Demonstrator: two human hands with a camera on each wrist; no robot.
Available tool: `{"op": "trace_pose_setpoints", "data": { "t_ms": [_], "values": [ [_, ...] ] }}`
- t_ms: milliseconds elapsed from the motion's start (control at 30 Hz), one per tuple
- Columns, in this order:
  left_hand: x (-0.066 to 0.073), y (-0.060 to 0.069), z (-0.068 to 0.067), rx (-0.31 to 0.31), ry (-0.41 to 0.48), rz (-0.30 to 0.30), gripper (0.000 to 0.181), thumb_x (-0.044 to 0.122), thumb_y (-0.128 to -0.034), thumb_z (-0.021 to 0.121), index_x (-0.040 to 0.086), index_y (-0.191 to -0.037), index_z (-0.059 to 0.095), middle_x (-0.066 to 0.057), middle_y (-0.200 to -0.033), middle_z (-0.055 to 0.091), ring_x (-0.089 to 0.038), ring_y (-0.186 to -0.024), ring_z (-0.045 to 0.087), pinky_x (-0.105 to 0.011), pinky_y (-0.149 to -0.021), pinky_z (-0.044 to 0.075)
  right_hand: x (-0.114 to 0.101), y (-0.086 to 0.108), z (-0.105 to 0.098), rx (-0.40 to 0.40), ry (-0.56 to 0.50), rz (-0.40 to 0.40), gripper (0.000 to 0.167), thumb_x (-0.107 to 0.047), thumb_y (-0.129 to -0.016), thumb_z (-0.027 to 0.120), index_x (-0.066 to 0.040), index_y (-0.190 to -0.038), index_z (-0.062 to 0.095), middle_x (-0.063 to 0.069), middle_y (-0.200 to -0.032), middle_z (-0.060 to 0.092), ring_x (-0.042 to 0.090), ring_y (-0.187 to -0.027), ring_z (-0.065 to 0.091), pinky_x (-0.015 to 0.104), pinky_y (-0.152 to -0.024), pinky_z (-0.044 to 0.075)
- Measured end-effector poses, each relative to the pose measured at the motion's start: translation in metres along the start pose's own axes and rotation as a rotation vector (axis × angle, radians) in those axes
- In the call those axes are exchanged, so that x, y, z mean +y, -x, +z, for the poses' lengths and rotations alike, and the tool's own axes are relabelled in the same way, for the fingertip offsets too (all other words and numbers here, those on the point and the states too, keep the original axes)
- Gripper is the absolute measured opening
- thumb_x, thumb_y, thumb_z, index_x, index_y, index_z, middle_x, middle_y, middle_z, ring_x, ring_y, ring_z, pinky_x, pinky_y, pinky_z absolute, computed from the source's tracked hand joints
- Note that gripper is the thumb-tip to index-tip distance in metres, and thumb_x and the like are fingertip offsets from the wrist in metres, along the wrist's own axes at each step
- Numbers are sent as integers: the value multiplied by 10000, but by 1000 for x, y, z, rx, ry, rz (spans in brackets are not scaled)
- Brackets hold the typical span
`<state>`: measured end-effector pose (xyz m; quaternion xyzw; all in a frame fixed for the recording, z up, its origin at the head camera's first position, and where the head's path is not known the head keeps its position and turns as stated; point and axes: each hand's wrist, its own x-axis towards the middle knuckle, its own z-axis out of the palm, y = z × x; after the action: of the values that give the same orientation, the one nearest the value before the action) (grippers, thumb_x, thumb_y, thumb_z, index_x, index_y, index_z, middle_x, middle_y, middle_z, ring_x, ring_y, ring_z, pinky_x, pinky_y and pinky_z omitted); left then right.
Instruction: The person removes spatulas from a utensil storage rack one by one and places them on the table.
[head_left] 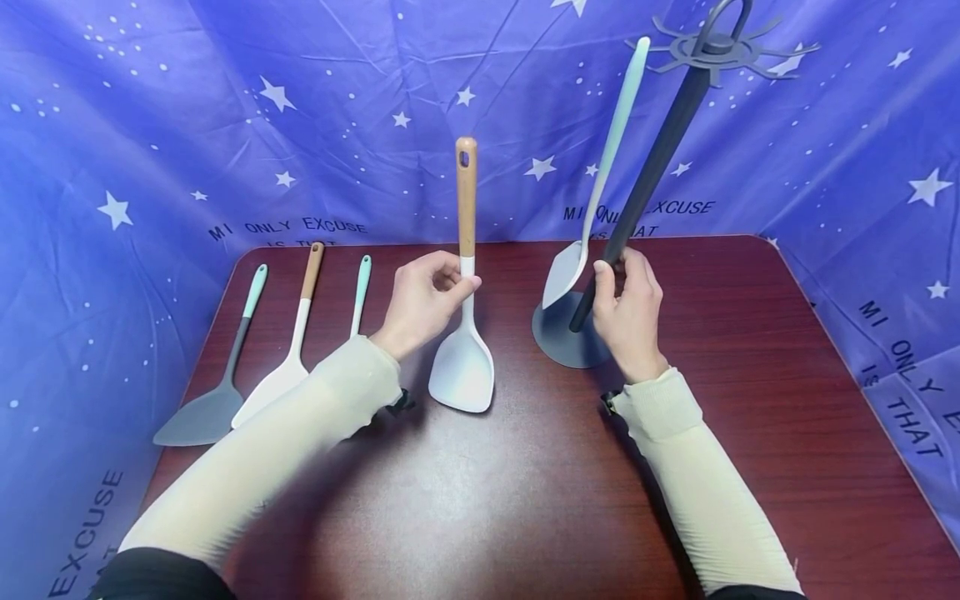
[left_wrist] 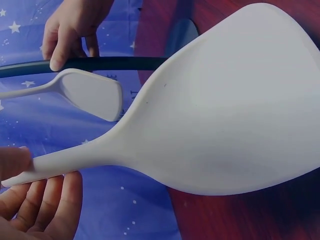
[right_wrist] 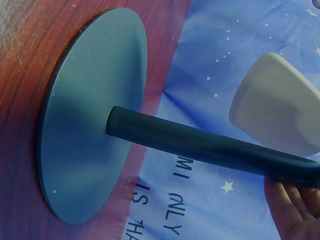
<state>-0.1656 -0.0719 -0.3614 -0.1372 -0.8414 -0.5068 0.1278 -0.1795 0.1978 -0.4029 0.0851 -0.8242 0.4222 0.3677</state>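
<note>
My left hand [head_left: 427, 300] pinches the neck of a white spatula [head_left: 463, 375] with a wooden handle. The spatula is upright, its handle pointing up and its blade down. In the left wrist view its wide blade fills much of the picture. My right hand [head_left: 630, 312] grips the dark pole of a utensil stand [head_left: 663, 150], low down above its round base [right_wrist: 90, 150]. From a hook on the stand's left side hangs a white spatula with a mint handle [head_left: 622, 108], blade down. In the right wrist view that spatula's blade [right_wrist: 275, 105] appears beyond the pole.
On the table's left lie a grey spatula [head_left: 206, 412] with a mint handle, a white spatula [head_left: 296, 342] with a wooden handle, and a mint-handled utensil [head_left: 362, 287] partly hidden by my left arm. A blue star-patterned cloth [head_left: 337, 108] surrounds the dark red table [head_left: 510, 517].
</note>
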Motion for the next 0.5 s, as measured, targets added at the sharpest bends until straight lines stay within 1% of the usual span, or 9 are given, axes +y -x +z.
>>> {"op": "trace_pose_setpoints", "data": {
  "t_ms": [267,500],
  "values": [
    [-6,3,-7,-5,-31,-52,123,138,-814,754,66,-897,697,-20,-727,653,-125,-653,592,-250,-619,487,0,0,1,0,5,-3,231,-164,-936,609,46,-1032,604,175,-890,591,239,-818,584,306,-706,457],
    [-12,5,-12,-21,-64,-109,128,132,-815,756,55,-896,695,-43,-741,665,-160,-680,616,-269,-611,494,0,1,1,1,0,17,227,-163,-932,612,38,-1036,607,155,-888,592,229,-810,585,272,-682,448]
  ]
}}
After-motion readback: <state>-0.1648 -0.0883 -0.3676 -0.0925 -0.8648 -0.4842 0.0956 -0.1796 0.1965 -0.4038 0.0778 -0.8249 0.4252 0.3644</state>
